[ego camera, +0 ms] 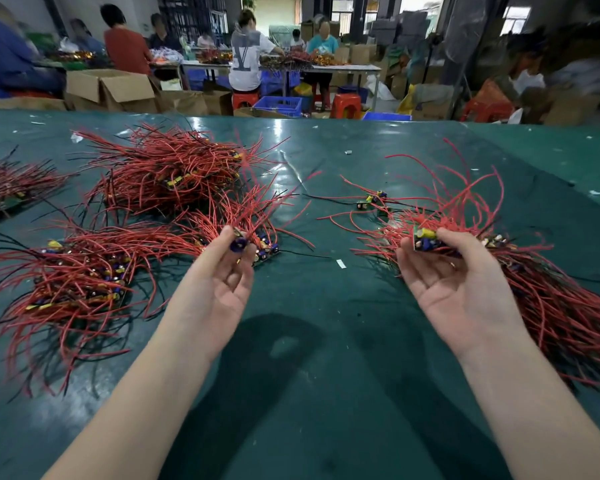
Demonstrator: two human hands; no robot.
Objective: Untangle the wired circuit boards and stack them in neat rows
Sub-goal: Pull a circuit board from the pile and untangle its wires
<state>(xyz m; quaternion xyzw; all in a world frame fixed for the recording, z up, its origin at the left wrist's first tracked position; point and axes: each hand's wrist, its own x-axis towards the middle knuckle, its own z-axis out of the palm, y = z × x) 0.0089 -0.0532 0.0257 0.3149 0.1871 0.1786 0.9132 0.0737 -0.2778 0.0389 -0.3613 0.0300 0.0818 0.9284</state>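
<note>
My left hand [222,275], palm up, pinches a small circuit board [239,242] with a blue capacitor; its red wires fan up and away. My right hand [454,278], palm up too, holds another board [430,241] with yellow and blue parts at its fingertips, red wires spraying out behind it. A stacked row of wired boards [84,282] lies to the left, a smaller stack [264,249] just beyond my left hand. A big tangled heap [561,306] spreads along the right. A loose board [371,199] lies at mid-table.
A green table cover [309,341] spans the bench. More red-wire piles lie at the back left [167,168] and far left edge [7,188]. Paper scraps [341,264] dot the cover. Beyond the table, people work among cardboard boxes, blue crates and red stools.
</note>
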